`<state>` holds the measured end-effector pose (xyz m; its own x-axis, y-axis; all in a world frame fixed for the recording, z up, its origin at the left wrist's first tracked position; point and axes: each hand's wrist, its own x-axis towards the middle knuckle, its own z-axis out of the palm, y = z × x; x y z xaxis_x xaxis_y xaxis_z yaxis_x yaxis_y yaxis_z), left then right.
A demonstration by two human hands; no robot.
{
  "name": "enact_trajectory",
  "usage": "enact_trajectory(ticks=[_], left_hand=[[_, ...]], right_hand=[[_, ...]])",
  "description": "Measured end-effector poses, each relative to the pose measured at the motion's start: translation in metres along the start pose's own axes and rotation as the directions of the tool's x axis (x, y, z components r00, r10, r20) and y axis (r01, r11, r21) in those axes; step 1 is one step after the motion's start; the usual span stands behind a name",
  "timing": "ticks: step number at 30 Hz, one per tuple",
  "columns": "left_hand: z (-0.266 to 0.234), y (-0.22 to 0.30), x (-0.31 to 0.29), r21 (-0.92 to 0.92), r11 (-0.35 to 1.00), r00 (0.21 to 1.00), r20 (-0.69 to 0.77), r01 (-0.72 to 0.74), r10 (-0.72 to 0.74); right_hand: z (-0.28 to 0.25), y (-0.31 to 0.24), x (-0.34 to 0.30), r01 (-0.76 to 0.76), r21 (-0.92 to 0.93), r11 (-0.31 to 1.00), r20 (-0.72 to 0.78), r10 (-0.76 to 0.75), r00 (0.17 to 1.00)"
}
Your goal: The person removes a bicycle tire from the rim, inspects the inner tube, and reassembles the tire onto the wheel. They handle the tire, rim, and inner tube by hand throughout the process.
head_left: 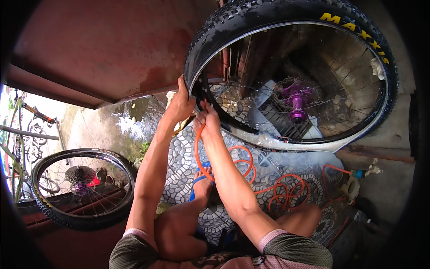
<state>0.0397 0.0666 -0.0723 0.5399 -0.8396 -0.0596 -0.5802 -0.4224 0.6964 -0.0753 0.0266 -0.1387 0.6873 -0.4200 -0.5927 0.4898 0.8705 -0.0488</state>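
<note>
A bicycle wheel with a thick black tyre [204, 47] stands tilted in front of me, yellow lettering on its sidewall. At its centre sit a purple hub [297, 102] and a disc rotor. Whitish wet film coats the lower part of the tyre. My left hand [180, 106] grips the tyre at its left side, fingers along the outer edge. Close beside it, my right hand [207, 121] is closed around an orange hose [197, 150], near the inside of the rim. The hose end is blurred and partly hidden by the fingers.
A second wheel [38, 179] with a cassette lies at the left, near a bicycle frame [20, 139]. A red metal panel [103, 40] fills the upper left. Orange hose coils [286, 190] lie on the pebbled floor. A tap [372, 169] is at right, a drain grate [280, 119] behind the spokes.
</note>
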Motion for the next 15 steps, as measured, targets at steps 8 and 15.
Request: enact_trajectory(ticks=[8,15], left_hand=[[-0.001,-0.021,-0.002,-0.063,0.991,0.993,-0.028,-0.116,0.114],[0.003,-0.024,-0.002,-0.622,0.781,0.998,0.039,0.056,-0.041]], right_hand=[[0.038,-0.023,-0.002,0.07,-0.446,0.892,0.135,-0.01,0.991],[-0.083,-0.088,0.004,0.138,-0.914,-0.381,0.213,-0.163,0.963]])
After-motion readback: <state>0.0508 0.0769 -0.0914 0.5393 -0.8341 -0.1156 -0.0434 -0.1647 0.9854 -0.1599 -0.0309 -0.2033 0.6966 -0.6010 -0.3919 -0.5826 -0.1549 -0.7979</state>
